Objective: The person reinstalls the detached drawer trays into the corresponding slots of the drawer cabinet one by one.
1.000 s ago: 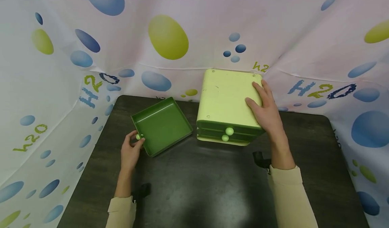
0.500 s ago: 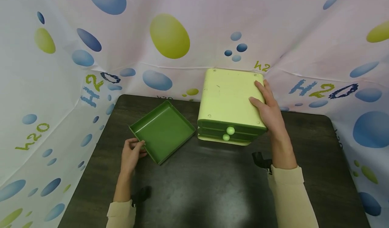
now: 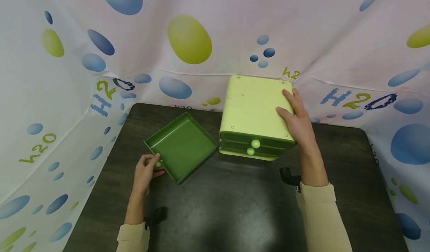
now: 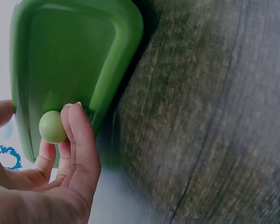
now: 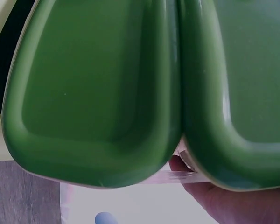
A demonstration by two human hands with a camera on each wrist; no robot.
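In the head view, my left hand [image 3: 147,171] holds an empty green drawer [image 3: 183,147] by its front wall. The thumb lies on the rim, and the fingers bend beside the pale green round knob [image 4: 52,127]. The drawer sits turned at an angle, its right corner close to a pale yellow-green drawer cabinet [image 3: 258,102]. My right hand [image 3: 297,119] rests on the cabinet's right edge, thumb and forefinger stretched over its top. Two green drawer fronts [image 5: 88,84] face the right wrist camera, beside a dark gap [image 5: 9,60] in the cabinet.
Both things stand at the back of a dark wood-grain table [image 3: 215,207]. A white cloth [image 3: 235,31] printed with blue and green ovals hangs behind and along the sides. Dark wrist camera mounts [image 3: 289,176] stick out from both wrists.
The green drawer has turned counterclockwise, its front wall swinging toward the near side, with my left hand still on it. The right hand and the cabinet have stayed in place.
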